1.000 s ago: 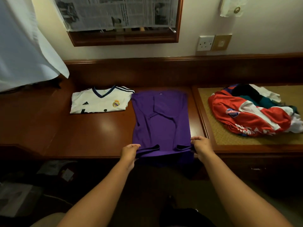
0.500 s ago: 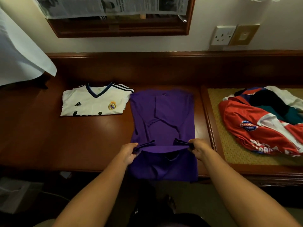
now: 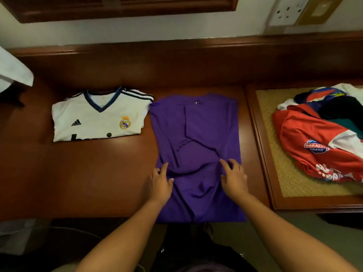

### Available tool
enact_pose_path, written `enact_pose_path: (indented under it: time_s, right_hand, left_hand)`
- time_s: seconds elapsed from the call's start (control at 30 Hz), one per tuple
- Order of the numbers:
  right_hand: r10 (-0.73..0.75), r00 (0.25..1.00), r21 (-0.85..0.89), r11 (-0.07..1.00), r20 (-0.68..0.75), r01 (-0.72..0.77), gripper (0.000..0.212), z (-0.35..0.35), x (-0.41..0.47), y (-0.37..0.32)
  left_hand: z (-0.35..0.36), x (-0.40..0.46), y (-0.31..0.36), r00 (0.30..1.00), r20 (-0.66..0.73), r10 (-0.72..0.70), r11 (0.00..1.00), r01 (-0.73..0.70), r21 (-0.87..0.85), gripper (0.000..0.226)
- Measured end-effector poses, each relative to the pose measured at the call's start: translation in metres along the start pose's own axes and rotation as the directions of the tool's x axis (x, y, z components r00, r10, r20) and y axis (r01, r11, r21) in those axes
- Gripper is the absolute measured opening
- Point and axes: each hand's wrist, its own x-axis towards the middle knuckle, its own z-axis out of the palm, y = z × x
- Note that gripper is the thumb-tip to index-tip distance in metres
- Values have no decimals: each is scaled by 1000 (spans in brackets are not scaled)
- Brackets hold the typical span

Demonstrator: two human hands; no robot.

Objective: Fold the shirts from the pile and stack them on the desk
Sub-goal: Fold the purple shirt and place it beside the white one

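A purple shirt (image 3: 198, 130) lies lengthwise on the wooden desk (image 3: 88, 173), its sides and sleeves folded inward and its lower end hanging over the front edge. My left hand (image 3: 160, 183) pinches the left end of the hem and my right hand (image 3: 233, 178) pinches the right end. Both hold the hem doubled up over the shirt's middle. A folded white football jersey (image 3: 100, 116) lies to the left of the purple shirt. The pile of unfolded shirts (image 3: 322, 140), with a red one on top, sits at the right.
The pile rests on a woven mat (image 3: 275, 154) set in a raised wooden frame. A wall socket (image 3: 286, 10) and a mirror frame (image 3: 121, 8) are above the desk's back ledge. White cloth (image 3: 13, 73) hangs at the far left.
Both hands have carried the purple shirt's hem from the desk's front edge up over the shirt's middle. The camera has moved closer and tilted down.
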Motion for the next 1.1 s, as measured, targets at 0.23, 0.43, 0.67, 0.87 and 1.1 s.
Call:
enact_pose_path:
  time_s: [0.23,0.43,0.67,0.87,1.1]
  right_hand:
    - [-14,999,-76,997,-38,11,24,-5,23,8]
    - [22,992,-26,999,-127,-26,32,-17,22,16]
    - [-131,991,-158,978,36,135,33,-13,17,24]
    - [-68,998,-108,992,14,69,21,-27,23,25]
    - [125,990,29,992,-67,-123,21,-42,28,41]
  left_hand:
    - [-10,36,-16,993,70,96,994,-100,48,21]
    - [-25,24,-12,995,-75,70,998,-70,2,34]
    - [-16,8,-30,978,46,206,947,-210,243,34]
    - [-29,18,-29,977,102,185,934,-208,291,15]
    - [-51,37,-40,995,-11,103,994,-103,21,7]
